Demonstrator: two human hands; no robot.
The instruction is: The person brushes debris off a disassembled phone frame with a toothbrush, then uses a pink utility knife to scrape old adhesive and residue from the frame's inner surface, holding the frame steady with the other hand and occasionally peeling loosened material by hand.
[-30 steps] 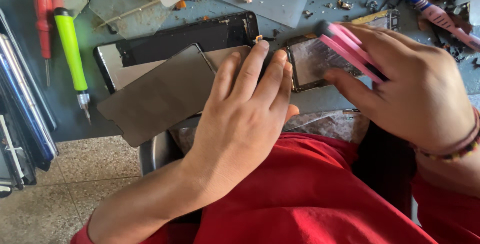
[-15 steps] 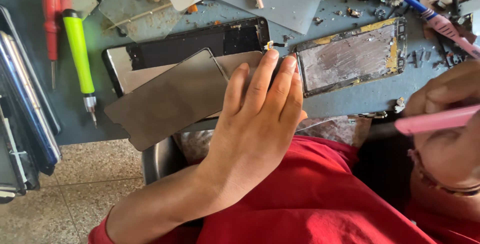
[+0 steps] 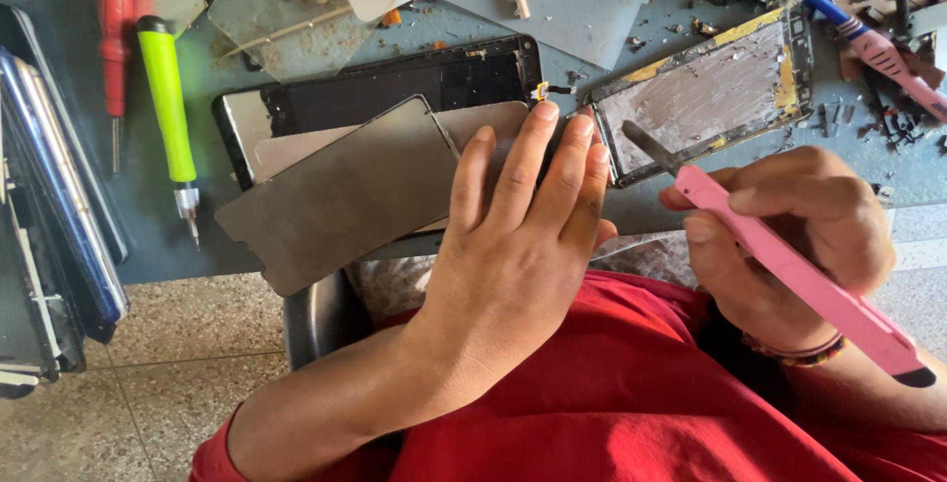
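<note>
Left hand (image 3: 513, 245) flat, fingers spread on one grey panel (image 3: 345, 196).
Right hand (image 3: 789, 235) grips one pink knife (image 3: 789, 265); two screwdrivers (image 3: 168, 107) lie left; one phone frame (image 3: 705, 97) near blade.

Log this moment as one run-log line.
left hand: flat on grey panel | right hand: grips pink knife | blade tip: near scraped frame | bench: screwdrivers

phone screens lying loose on the tabletop

a grey rectangular screen panel (image 3: 345, 196) lies tilted across a black phone screen (image 3: 395, 82) with a silver end, near the middle of the tabletop. to the right lies a scraped grey screen frame (image 3: 705, 97) with yellow edges. stacked dark screens (image 3: 49, 196) stand at the left edge.
</note>
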